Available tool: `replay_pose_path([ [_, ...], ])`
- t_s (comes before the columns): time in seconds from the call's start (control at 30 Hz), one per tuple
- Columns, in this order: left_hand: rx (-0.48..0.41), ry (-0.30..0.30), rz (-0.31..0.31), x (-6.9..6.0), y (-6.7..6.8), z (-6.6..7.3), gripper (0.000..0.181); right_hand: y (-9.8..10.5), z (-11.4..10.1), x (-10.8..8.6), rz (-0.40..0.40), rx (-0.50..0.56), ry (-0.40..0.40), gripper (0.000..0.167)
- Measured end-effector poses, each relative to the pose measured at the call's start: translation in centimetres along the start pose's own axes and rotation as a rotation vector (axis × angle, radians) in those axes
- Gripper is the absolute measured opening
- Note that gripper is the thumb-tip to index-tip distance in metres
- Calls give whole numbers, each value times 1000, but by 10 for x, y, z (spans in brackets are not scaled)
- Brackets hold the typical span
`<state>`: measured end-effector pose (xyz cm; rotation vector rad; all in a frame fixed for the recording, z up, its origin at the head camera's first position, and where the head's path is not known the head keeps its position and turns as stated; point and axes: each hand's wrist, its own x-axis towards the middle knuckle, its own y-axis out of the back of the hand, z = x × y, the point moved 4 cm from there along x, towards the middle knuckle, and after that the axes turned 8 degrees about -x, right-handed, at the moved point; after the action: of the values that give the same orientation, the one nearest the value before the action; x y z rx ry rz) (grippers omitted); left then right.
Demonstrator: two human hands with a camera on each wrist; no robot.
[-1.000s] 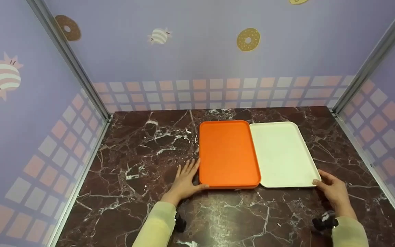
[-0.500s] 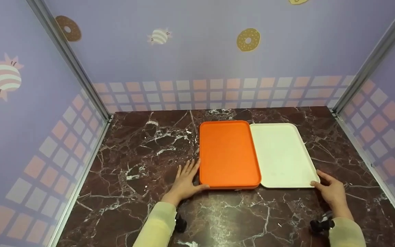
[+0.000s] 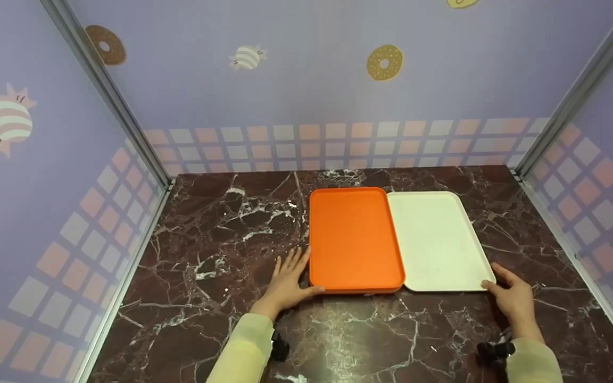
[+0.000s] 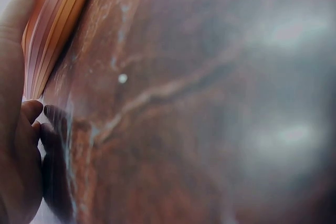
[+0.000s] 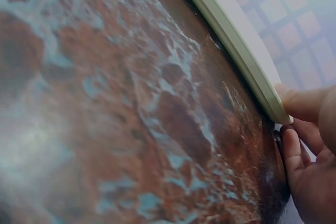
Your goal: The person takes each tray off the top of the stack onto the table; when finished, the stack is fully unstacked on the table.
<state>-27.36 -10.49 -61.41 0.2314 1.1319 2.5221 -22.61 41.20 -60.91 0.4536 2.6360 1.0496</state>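
Observation:
A stack of orange trays (image 3: 356, 239) lies on the dark marbled table, its layered edges (image 4: 58, 30) showing in the left wrist view. My left hand (image 3: 285, 284) rests at its near left corner, with straight fingers along the left side and the thumb at the near edge. Against the stack's right side lies a white tray (image 3: 439, 242), long sides together. My right hand (image 3: 516, 298) pinches its near right corner, thumb on the rim (image 5: 241, 45) and fingers bent at the outer side, as the right wrist view shows. The fingers' undersides are partly hidden.
Marbled tabletop (image 3: 221, 229) stretches left of the trays and in front of them. A patterned back wall (image 3: 306, 80) stands behind, with side walls and metal corner strips to the left and right. Dark wrist devices (image 3: 280, 348) sit at both wrists.
My right hand and the white tray's near right corner have shifted slightly left. The orange stack and my left hand have stayed in place.

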Motion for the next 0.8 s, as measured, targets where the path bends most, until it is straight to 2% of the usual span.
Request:
replay_pose_path([
  [0.27, 8, -6, 11, 0, 0, 0, 112, -4, -5, -2, 15, 96, -38, 64],
  [0.43, 14, 1, 4, 0, 0, 1, 112, -5, -13, -5, 43, 115, -44, 63],
  [0.63, 14, 0, 5, 0, 0, 2, 112, -5, -24, -10, 104, 79, -11, 59],
  [0.8, 13, -4, 6, 0, 0, 0, 113, -8, -40, -13, 120, 109, 33, 55],
])
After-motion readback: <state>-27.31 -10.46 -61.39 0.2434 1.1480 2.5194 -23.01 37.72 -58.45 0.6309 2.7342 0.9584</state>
